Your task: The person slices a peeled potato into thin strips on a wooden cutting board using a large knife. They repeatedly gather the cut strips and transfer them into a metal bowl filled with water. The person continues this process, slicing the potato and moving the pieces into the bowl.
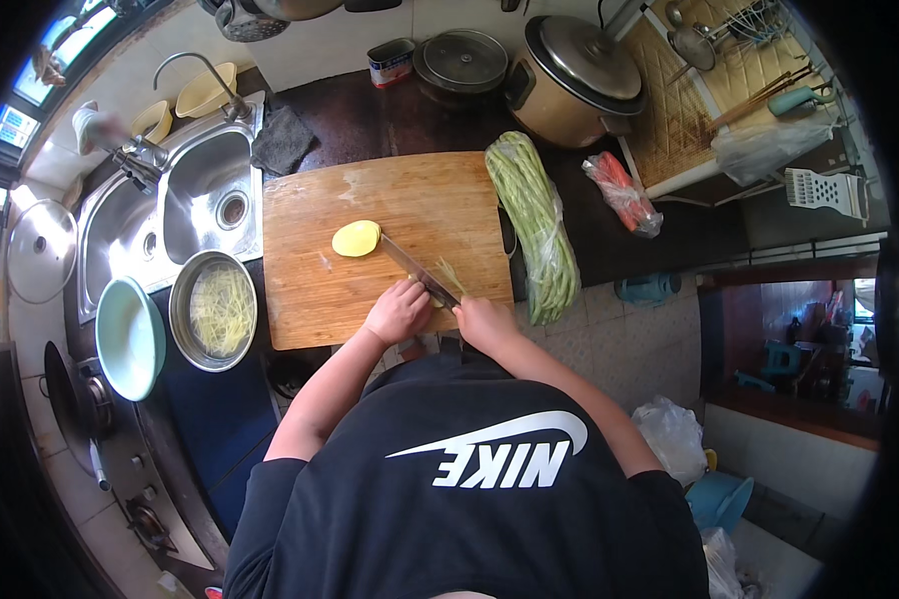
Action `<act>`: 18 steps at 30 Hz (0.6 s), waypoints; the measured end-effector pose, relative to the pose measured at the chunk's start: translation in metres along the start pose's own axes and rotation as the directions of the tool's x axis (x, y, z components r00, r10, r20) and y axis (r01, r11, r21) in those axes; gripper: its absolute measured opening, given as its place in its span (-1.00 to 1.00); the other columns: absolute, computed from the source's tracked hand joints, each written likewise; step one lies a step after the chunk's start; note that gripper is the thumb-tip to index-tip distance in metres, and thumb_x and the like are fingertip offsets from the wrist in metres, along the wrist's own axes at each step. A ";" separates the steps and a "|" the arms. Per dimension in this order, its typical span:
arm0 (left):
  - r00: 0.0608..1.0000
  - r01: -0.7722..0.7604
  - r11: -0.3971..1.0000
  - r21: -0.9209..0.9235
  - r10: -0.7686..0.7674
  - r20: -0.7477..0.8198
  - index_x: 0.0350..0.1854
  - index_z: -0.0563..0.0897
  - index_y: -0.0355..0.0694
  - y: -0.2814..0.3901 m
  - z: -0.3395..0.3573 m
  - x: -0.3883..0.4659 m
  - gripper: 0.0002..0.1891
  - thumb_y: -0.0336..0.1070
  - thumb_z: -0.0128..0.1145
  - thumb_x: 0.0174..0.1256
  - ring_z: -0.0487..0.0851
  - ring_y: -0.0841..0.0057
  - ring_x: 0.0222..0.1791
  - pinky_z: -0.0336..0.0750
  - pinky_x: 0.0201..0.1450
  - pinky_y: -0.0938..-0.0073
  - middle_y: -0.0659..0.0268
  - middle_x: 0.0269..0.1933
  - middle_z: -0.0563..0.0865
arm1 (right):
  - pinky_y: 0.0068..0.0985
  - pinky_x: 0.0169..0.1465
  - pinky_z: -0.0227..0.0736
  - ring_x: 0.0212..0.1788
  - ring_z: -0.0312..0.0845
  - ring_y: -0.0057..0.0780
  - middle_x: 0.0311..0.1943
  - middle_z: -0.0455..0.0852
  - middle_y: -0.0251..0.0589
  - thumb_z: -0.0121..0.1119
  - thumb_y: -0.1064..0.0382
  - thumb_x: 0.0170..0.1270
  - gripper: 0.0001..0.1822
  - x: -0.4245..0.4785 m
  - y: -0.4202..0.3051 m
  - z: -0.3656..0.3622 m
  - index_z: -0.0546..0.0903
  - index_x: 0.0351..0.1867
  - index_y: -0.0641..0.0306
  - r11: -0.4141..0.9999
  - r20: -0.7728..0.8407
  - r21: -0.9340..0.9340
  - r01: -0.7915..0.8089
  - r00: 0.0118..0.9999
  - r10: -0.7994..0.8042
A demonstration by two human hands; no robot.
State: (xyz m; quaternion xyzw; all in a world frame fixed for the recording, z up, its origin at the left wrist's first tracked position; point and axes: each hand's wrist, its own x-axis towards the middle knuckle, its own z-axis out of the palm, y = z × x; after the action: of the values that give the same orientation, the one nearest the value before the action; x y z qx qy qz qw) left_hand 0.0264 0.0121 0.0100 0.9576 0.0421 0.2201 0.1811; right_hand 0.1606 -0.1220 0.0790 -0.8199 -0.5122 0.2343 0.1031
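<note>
My right hand [485, 323] grips the handle of a kitchen knife [419, 269], its blade slanting up and left across a wooden cutting board [315, 299]. My left hand [401, 308] has its fingers bent against the blade's near side, holding down pale potato slices [436, 302] that are mostly hidden. Thin potato strips [451, 275] lie just beyond the blade. A peeled yellow potato piece [356, 238], apparently sliced, rests on the board near the knife's tip.
Left of the board stand a metal bowl [251, 329] of potato shreds in water, a light-blue bowl [127, 337] and a double sink [195, 172]. Bagged green beans [533, 224] overlap the board's right edge. Behind are a large pot [562, 105] and a lidded pan [461, 64].
</note>
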 end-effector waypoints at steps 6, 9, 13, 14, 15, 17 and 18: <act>1.000 0.002 1.000 -0.009 -0.002 -0.011 -0.41 0.52 -0.23 0.001 -0.002 0.001 -0.84 -0.38 0.20 -0.05 0.55 0.28 -0.19 0.49 -0.17 0.37 0.21 -0.25 0.57 | -0.12 -0.34 0.50 -0.44 0.62 0.04 -0.54 0.65 0.07 0.01 0.11 0.26 -0.72 0.007 -0.001 0.004 0.55 -0.42 0.29 0.999 -0.062 0.007 -0.040 0.997 0.041; 1.000 0.000 1.000 -0.008 0.000 -0.002 -0.40 0.52 -0.24 0.002 -0.003 0.002 -0.84 -0.38 0.21 -0.04 0.55 0.28 -0.19 0.50 -0.17 0.38 0.21 -0.25 0.57 | -0.12 -0.35 0.50 -0.45 0.62 0.04 -0.53 0.65 0.07 0.01 0.11 0.27 -0.72 0.007 0.002 0.004 0.55 -0.41 0.29 0.997 -0.089 0.027 -0.077 0.993 0.079; 0.997 -0.009 1.000 -0.012 0.008 -0.076 -0.44 0.52 -0.23 0.002 -0.002 0.004 -0.88 -0.36 0.17 -0.02 0.52 0.31 -0.25 0.46 -0.18 0.37 0.24 -0.35 0.52 | -0.13 -0.36 0.50 -0.46 0.62 0.02 -0.55 0.65 0.06 0.02 0.11 0.26 -0.73 0.004 0.005 -0.002 0.55 -0.42 0.29 0.999 -0.061 -0.016 -0.029 0.998 0.028; 0.997 -0.008 1.000 -0.012 0.007 -0.083 -0.44 0.52 -0.23 0.003 -0.002 0.004 -0.88 -0.36 0.17 -0.02 0.52 0.31 -0.25 0.46 -0.18 0.37 0.24 -0.35 0.52 | -0.13 -0.36 0.50 -0.46 0.62 0.01 -0.55 0.65 0.06 0.02 0.11 0.25 -0.73 0.001 0.005 -0.002 0.55 -0.43 0.29 1.000 -0.059 -0.018 -0.014 0.998 0.013; 0.996 -0.006 1.000 -0.012 0.005 -0.089 -0.44 0.52 -0.23 0.003 -0.002 0.004 -0.88 -0.36 0.17 -0.02 0.52 0.31 -0.25 0.46 -0.18 0.37 0.24 -0.35 0.53 | -0.14 -0.37 0.50 -0.46 0.62 0.00 -0.56 0.65 0.05 0.02 0.11 0.25 -0.73 -0.001 0.006 -0.002 0.55 -0.43 0.28 1.000 -0.056 -0.020 0.002 0.998 -0.003; 0.998 -0.004 1.000 -0.001 0.004 -0.058 -0.42 0.52 -0.23 0.002 -0.002 0.003 -0.86 -0.36 0.19 -0.02 0.54 0.30 -0.21 0.49 -0.17 0.38 0.23 -0.29 0.55 | -0.11 -0.37 0.48 -0.46 0.60 0.05 -0.55 0.64 0.08 0.04 0.08 0.25 -0.72 -0.005 0.005 -0.005 0.55 -0.42 0.28 1.000 -0.027 -0.011 -0.007 1.000 0.006; 0.999 -0.003 1.000 0.005 0.003 -0.043 -0.40 0.51 -0.23 0.001 -0.002 0.002 -0.84 -0.36 0.21 -0.02 0.55 0.29 -0.19 0.50 -0.16 0.38 0.22 -0.27 0.56 | -0.10 -0.37 0.47 -0.46 0.59 0.07 -0.54 0.64 0.09 0.05 0.07 0.25 -0.71 -0.006 0.005 -0.006 0.54 -0.41 0.28 1.000 -0.012 -0.006 -0.010 1.000 0.010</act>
State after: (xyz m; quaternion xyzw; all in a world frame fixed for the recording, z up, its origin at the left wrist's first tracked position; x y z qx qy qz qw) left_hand 0.0272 0.0119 0.0130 0.9532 0.0450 0.2408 0.1774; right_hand 0.1652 -0.1289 0.0843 -0.8242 -0.5080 0.2282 0.1024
